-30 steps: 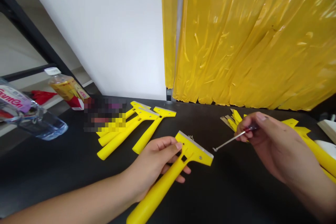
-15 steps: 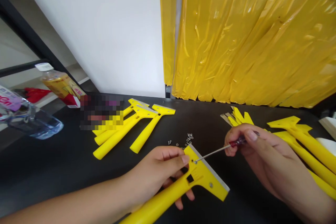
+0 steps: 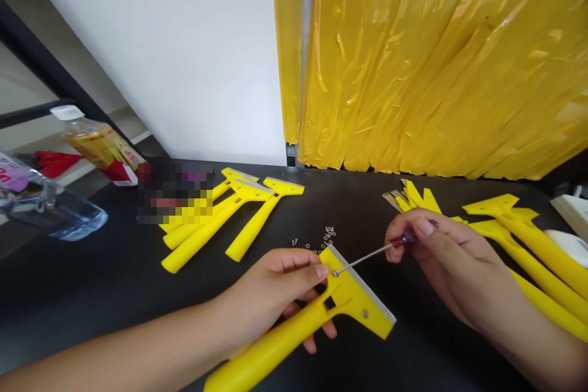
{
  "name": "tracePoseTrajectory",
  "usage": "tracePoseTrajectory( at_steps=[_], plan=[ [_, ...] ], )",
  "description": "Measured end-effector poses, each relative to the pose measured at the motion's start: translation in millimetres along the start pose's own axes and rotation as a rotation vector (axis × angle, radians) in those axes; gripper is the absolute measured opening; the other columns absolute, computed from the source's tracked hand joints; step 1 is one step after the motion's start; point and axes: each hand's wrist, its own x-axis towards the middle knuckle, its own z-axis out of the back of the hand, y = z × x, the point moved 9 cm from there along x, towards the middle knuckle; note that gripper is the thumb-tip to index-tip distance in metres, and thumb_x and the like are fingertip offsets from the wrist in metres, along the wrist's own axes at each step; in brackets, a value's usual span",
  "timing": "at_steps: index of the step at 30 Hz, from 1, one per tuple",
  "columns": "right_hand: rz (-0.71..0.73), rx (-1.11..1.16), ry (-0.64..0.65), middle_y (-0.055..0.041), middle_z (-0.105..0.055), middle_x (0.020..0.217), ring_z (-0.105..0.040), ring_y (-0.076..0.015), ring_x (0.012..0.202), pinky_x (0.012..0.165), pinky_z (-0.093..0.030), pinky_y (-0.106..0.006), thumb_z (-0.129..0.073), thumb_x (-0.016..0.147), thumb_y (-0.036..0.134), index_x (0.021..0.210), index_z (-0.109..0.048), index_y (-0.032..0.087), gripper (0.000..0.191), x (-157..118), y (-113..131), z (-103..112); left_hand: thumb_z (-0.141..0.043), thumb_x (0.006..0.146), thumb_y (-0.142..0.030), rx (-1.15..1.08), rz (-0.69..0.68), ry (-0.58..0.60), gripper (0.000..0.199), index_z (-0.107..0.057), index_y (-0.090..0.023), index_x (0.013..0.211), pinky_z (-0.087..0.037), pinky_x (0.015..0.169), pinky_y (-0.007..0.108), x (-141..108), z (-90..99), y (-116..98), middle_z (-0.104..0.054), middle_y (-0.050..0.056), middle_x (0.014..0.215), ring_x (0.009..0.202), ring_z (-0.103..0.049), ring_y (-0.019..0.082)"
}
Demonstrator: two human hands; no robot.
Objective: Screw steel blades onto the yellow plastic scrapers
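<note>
A yellow plastic scraper (image 3: 351,297) is lying clamped in the left hand (image 3: 271,288) above the black bench (image 3: 413,343), with the thumb pressing on the scraper's head and the fingers wrapping beneath it. The right hand (image 3: 441,263) is pinching a red-handled screwdriver (image 3: 404,237) between thumb and fingers, and the tip of its steel shaft (image 3: 362,260) is meeting a screw hole (image 3: 335,273) in the scraper's head. The left thumb is lying just beside that hole, so a tip slipping under uneven pressure could jab the thumb or scratch the plastic. The steel blade (image 3: 367,285) is exposed along the head's far edge, and a careless shift could bring it against the bench or skin. Small screws and washers (image 3: 321,239) are sitting just beyond the head, where a knock could scatter them. Left of the head, a group of yellow scrapers (image 3: 220,233) is lying near the left hand; right of it, more yellow scrapers (image 3: 528,239) are crowding the bench beyond the right hand. Open bench is extending nearer the person, below and right of the head, leaving room for moving.
</note>
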Motion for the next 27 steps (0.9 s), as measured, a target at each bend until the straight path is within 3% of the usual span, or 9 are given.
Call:
tracePoseTrajectory(
  at_steps=[27],
  plan=[
    [0.054,-0.006,0.041,-0.0013,-0.069,0.092,-0.065,-0.0137,0.078,0.076,-0.055,-0.023,-0.057,0.107,0.040,0.098,-0.077,0.024,0.027,-1.1,-1.0,-0.7,-0.065,0.099,-0.040,0.015,0.010,0.010,0.028,-0.069,-0.013,0.103,-0.059,0.051,0.019,1.8,1.6,4.8,-0.078,0.013,0.093,0.070,-0.074,0.017]
  ],
)
